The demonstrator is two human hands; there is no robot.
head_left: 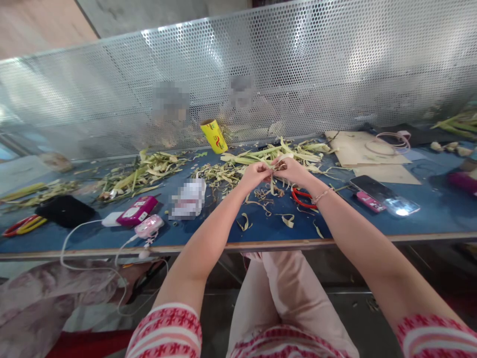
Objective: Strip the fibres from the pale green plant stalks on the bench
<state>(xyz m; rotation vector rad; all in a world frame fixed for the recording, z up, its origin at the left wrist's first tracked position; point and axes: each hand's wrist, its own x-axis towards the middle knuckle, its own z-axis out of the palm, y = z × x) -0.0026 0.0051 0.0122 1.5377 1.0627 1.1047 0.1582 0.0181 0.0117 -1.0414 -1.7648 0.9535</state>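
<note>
My left hand [257, 175] and my right hand [292, 170] meet over the middle of the blue table [212, 231]. Both have their fingers pinched on a pale green plant stalk [272, 185], whose lower end hangs between them; its exact kind I cannot make out. Behind and beside the hands lies a heap of green stalks and leafy peelings [238, 159]. Curled strips [287, 221] are scattered nearer the table edge. Red-handled scissors [302, 198] lie beside my right wrist, their blades not clearly visible.
A yellow cardboard tube [214, 135] stands tilted before the perforated metal screen [320, 69]. Purple [137, 211] and pink devices [149, 226] with white cables lie left. On the right are a phone [383, 195] and cardboard sheets [357, 149]. Another plant heap [143, 171] lies left.
</note>
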